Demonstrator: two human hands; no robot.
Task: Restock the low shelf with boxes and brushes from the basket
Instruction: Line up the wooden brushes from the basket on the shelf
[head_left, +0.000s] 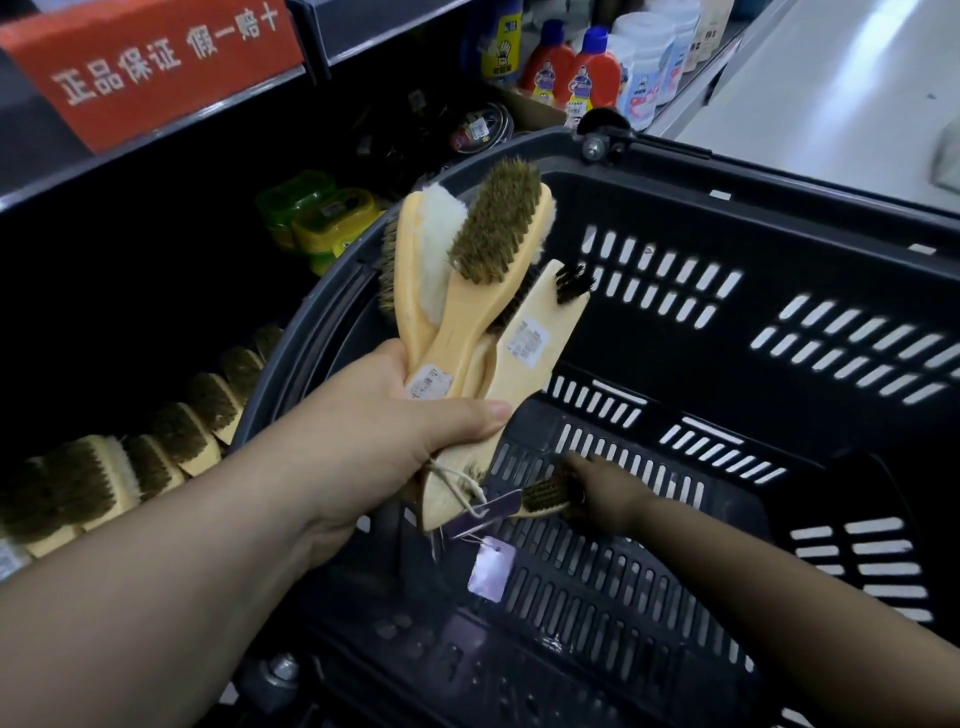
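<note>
Left hand (395, 431) up over basket rim, squeezed shut on bunch of wooden shoe brushes (483, 291), handles in fist, bristle ends fanned up. White paper tag (491, 569) dangling on string under fist. Right hand (605, 493) down inside dark plastic basket (727, 176), fingers wrapped on one more brush (545, 496) lying on basket floor. Low shelf (130, 312) at left, w/ row of brushes (156, 447) lined up side by side. Green-yellow boxes (317, 218) farther back. Red bottles (571, 73) higher up.
</note>
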